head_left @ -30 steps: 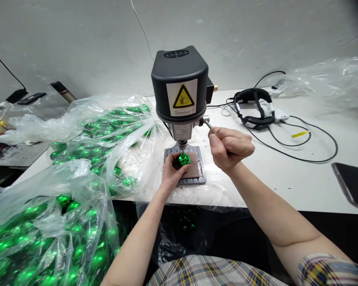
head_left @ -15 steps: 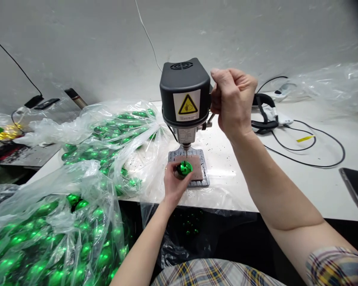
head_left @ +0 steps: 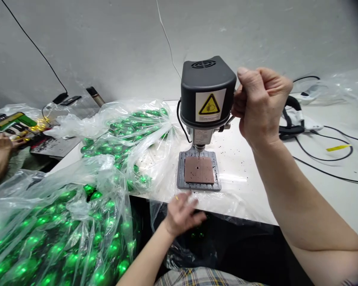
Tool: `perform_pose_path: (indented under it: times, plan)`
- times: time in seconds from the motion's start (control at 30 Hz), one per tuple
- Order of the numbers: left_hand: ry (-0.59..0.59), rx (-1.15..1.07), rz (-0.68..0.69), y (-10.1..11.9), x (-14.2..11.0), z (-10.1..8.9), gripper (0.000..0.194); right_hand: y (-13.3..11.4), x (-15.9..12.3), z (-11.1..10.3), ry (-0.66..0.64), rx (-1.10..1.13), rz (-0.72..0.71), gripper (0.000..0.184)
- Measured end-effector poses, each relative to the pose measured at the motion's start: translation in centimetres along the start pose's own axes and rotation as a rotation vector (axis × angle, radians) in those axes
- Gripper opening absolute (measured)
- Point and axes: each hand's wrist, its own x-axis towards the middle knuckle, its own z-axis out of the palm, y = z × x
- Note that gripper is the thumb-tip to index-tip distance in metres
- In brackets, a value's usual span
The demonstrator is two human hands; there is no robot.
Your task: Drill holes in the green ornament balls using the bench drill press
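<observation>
Left hand point(head_left: 183, 214): green ball gone, drawn back to the table point(head_left: 244, 171) front edge | brown pad point(head_left: 204, 171): uncovered | right hand point(head_left: 262, 103): risen

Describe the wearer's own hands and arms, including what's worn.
The left hand and right hand are gloveless, the forearms bare. A gold-coloured band, apparently a ring, shows on a left finger. The plaid shirt is pale with yellow and dark-blue stripes.

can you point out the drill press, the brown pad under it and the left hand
Drill press point(head_left: 202, 136): head view, on its silver lower body.
Brown pad point(head_left: 200, 174): head view, on its flat top, by the hole.
Left hand point(head_left: 181, 213): head view, on the middle of the hand.
</observation>
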Motion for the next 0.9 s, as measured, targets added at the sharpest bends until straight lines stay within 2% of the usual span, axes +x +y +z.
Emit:
perform_pose_path:
  times: [0.03,0.1,0.2,0.3,0.4,0.53,0.67,0.8,0.83,0.9]
  plan:
    - [0.087,0.028,-0.161,-1.4,2.4,-0.7,0.026,0.0,0.0,0.0,-0.003,-0.003,-0.001,0.050]
    - [0.218,0.165,-0.464,-5.0,7.7,-2.3,0.024,0.1,-0.1,-0.1,-0.008,-0.009,-0.011,0.048]
    - [0.121,0.439,-0.790,-11.0,14.6,-4.1,0.031,0.2,-0.1,-0.3,-0.009,-0.018,-0.021,0.049]
    - [0.005,0.527,-0.906,-15.5,17.8,-5.1,0.036,0.3,-0.1,-0.4,-0.034,-0.042,-0.017,0.053]
    - [-0.026,0.496,-0.906,-17.6,18.0,-5.6,0.031,0.4,-0.1,-0.5,-0.064,-0.060,-0.021,0.056]
    - [-0.002,0.459,-0.917,-18.5,17.3,-6.2,0.036,0.0,-0.2,-0.5,-0.062,-0.068,-0.015,0.055]
    - [0.026,0.331,-0.929,-18.0,17.4,-6.7,0.023,-0.4,-0.4,-0.5,-0.066,-0.056,0.033,0.052]
    - [0.080,0.110,-0.886,-15.1,17.1,-6.8,0.022,-0.3,-0.4,-0.5,-0.055,-0.039,0.035,0.052]
    - [0.104,-0.023,-0.881,-13.8,16.8,-6.8,0.027,-0.2,-0.4,-0.5,-0.051,-0.031,0.031,0.051]
    - [0.173,-0.457,-0.889,-11.0,16.0,-6.8,0.035,-0.2,-0.4,-0.5,-0.046,-0.020,0.020,0.050]
